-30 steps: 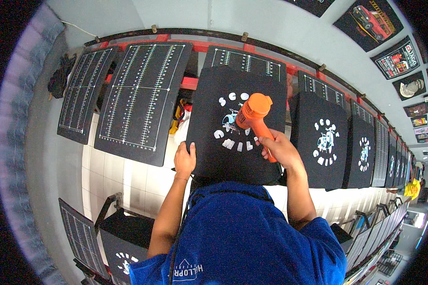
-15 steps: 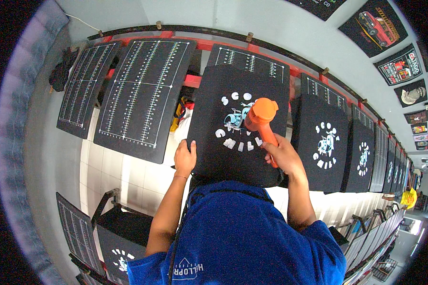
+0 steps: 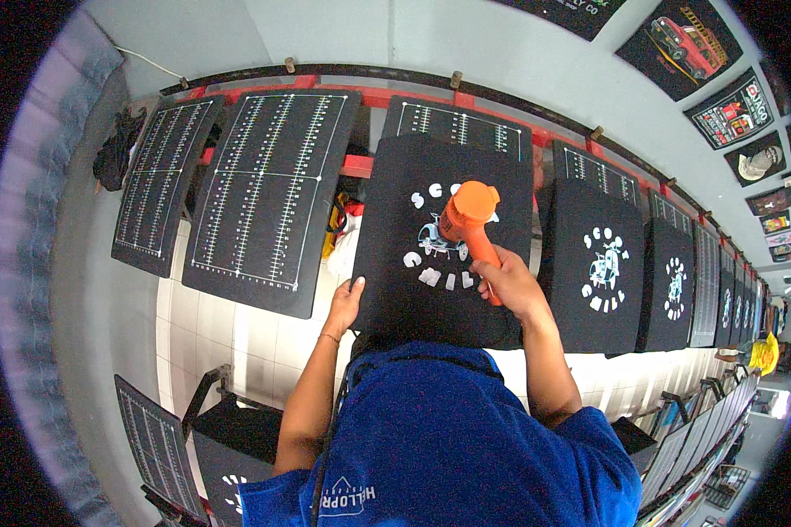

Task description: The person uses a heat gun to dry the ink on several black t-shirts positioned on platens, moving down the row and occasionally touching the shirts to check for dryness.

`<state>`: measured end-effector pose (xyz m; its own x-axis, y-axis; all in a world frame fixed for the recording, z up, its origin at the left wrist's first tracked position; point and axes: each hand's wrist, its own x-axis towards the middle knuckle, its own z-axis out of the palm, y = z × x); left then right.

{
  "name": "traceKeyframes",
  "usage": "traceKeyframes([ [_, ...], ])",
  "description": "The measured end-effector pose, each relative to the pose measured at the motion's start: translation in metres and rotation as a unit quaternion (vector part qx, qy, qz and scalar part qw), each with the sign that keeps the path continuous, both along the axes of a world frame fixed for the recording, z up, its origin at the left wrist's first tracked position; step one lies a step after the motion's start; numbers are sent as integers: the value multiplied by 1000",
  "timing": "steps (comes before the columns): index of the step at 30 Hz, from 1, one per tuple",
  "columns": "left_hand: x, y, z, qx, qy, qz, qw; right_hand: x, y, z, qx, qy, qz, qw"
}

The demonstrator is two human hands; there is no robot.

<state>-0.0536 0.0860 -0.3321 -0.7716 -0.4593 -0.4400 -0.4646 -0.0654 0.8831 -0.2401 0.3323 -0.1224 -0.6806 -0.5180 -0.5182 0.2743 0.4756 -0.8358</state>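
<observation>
grey wall [image 3: 334, 39], gridded board [image 3: 277, 206], orange blower [image 3: 475, 211] partly covering print [image 3: 431, 235]

The scene is brightly lit, and the white tiled floor [image 3: 228, 342] is partly washed out by glare and striped with soft shadows. The orange plastic dryer-shaped tool [image 3: 473, 213] is rendered vividly. The dark-blue cloth shirt [image 3: 466, 430] is speckled with grain, the long black rail [image 3: 369, 73] is bent into an arc, and the purple-tinged left rim is blurred inside black corners.
</observation>
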Motion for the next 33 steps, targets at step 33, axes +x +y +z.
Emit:
traceKeyframes([
  [33,5,-38,-78,6,27,22,999,12,-61,3,-7,-10,-13,1000],
])
